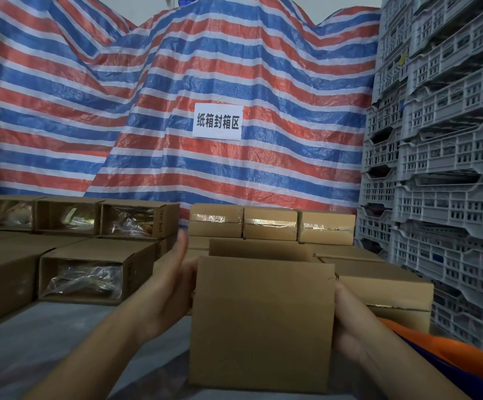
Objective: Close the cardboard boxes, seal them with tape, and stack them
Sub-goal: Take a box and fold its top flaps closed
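Cardboard box [262, 321] is held upright at centre front, top flaps up, near flap standing vertical toward the camera, far flap [259, 247] visible behind it. It is framed by both hands. Left hand [171, 281] is laid flat against the left wall, fingers straight and blurred, nothing gripped. Right hand [350, 321] is pressed to the right wall; its fingers are hidden behind the box, so grip cannot be told.

Edges and room: left of the box a strip of bare grey table surface [47, 350] is left free, running to the front edge. Further left it is bounded by open boxes on their sides [90, 272], plastic-wrapped contents seen through the openings. Right side is tight: a closed box [387, 287] is just beside the right hand. Behind, a row of taped boxes [270, 223] is stacked on a lower layer. An orange object [451, 350] is seen at the lower right, unidentifiable.

Room: the rear is closed off by a red-white-blue striped tarp [148, 111] carrying a white sign [217, 121] with printed characters. The right edge is walled by stacked grey plastic crates [448, 145], rising out of frame.
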`<action>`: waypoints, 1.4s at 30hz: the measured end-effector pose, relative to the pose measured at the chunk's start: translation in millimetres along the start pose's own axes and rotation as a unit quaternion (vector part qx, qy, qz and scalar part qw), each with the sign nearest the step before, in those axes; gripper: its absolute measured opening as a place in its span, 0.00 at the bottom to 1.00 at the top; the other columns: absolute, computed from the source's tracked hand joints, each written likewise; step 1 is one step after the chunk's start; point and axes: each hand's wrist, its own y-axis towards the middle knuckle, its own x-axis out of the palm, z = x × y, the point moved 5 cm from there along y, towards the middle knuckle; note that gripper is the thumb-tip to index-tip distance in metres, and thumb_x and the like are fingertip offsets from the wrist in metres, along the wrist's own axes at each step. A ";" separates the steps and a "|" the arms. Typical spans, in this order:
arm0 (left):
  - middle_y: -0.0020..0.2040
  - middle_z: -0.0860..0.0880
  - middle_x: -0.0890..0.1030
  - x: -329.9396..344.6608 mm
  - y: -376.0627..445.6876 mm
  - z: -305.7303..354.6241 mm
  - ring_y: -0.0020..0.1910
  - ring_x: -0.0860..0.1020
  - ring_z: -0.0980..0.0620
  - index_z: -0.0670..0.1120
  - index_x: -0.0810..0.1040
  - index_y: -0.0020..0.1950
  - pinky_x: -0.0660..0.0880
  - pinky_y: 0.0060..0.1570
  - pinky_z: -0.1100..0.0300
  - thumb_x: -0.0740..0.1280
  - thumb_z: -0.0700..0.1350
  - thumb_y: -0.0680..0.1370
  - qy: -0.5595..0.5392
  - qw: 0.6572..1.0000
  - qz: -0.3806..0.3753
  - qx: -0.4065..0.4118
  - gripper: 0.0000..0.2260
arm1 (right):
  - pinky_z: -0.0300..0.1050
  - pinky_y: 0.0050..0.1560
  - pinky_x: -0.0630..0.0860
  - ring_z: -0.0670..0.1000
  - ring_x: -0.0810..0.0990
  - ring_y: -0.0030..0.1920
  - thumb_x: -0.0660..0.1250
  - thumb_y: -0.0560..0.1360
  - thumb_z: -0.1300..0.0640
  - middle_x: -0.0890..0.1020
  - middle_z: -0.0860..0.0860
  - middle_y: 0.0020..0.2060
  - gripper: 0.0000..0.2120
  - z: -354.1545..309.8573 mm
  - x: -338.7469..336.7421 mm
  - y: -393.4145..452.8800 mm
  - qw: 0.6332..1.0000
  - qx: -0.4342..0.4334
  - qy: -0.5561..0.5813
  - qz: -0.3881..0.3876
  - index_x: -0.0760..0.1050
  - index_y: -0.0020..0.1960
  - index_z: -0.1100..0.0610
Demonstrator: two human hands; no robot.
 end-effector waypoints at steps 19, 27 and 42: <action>0.49 0.44 0.85 -4.8 2.6 -10.1 0.46 0.82 0.46 0.49 0.86 0.51 0.77 0.42 0.56 0.68 0.44 0.78 0.027 0.985 0.162 -0.048 0.08 | 0.57 0.52 0.76 0.61 0.86 0.49 0.62 0.75 0.32 0.86 0.61 0.52 0.28 1.9 1.1 14.2 0.995 0.026 0.090 -0.041 0.84 0.56 0.54; 0.60 0.50 0.78 -4.0 1.9 -6.9 0.53 0.80 0.48 0.55 0.75 0.62 0.78 0.46 0.54 0.70 0.41 0.76 0.029 0.987 0.158 0.001 0.17 | 0.48 0.36 0.81 0.59 0.87 0.38 0.77 0.61 0.50 0.86 0.63 0.44 0.24 4.5 -3.4 13.1 0.996 0.025 0.012 -0.081 0.80 0.54 0.57; 0.49 0.54 0.84 -12.3 -0.5 10.2 0.49 0.81 0.60 0.57 0.82 0.56 0.75 0.47 0.66 0.72 0.50 0.70 0.209 0.953 0.188 0.110 0.14 | 0.51 0.46 0.79 0.58 0.87 0.43 0.73 0.67 0.46 0.86 0.62 0.49 0.24 3.2 0.0 7.1 0.995 0.030 0.011 -0.096 0.81 0.58 0.57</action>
